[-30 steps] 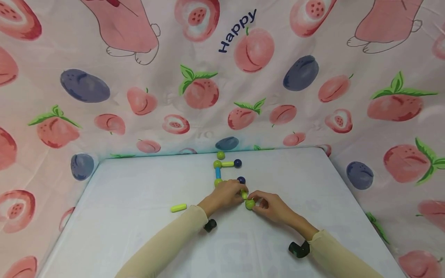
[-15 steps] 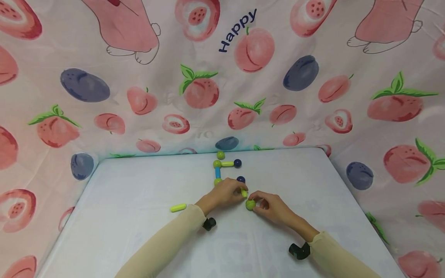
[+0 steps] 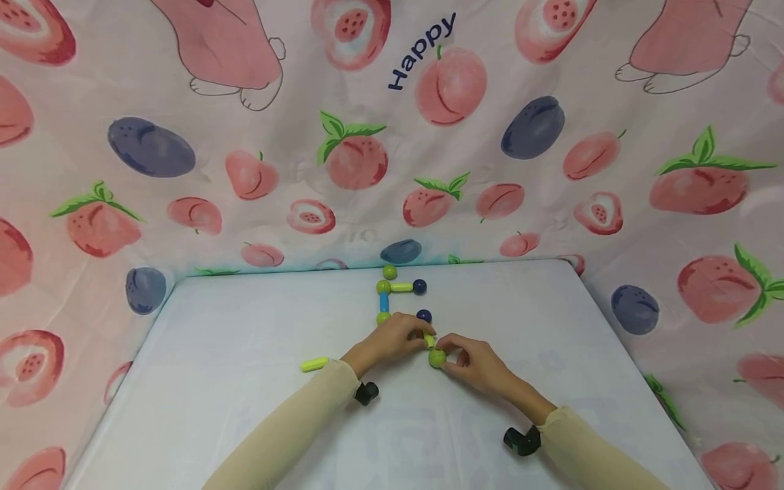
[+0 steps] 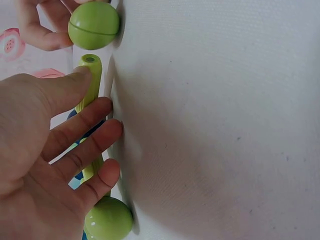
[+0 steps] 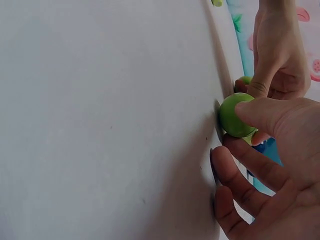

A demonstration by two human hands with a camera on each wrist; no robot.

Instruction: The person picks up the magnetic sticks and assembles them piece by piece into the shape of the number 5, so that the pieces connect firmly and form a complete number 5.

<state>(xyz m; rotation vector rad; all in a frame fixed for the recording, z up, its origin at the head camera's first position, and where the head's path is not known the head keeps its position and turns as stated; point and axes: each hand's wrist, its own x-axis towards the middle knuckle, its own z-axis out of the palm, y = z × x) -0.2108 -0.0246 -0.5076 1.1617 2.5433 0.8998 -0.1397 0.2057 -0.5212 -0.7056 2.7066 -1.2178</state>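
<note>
In the head view my left hand (image 3: 388, 339) pinches a yellow-green rod (image 3: 429, 339) between thumb and forefinger. To its right, my right hand (image 3: 479, 364) holds a green ball (image 3: 437, 358) by thumb and fingertips, low over the table. The left wrist view shows the rod's hollow-looking end (image 4: 90, 59) facing the ball (image 4: 94, 26), a narrow gap between them. Behind the left hand stands a joined ball-and-rod build: a green ball (image 3: 383, 287), a blue rod (image 3: 384, 302), a second yellow-green rod (image 3: 401, 288) and a dark blue ball (image 3: 419, 286). The hand partly hides its near side.
One loose yellow-green rod (image 3: 314, 364) lies left of the left forearm on the white table (image 3: 233, 408). A single green ball (image 3: 390, 272) sits at the back edge, against the fruit-print cloth (image 3: 355, 163). Black wrist cameras (image 3: 522, 441) hang below both sleeves.
My right hand has brought the green ball slightly left, closer to the rod. The left hand keeps its pinch on the rod, having shifted a little left.
</note>
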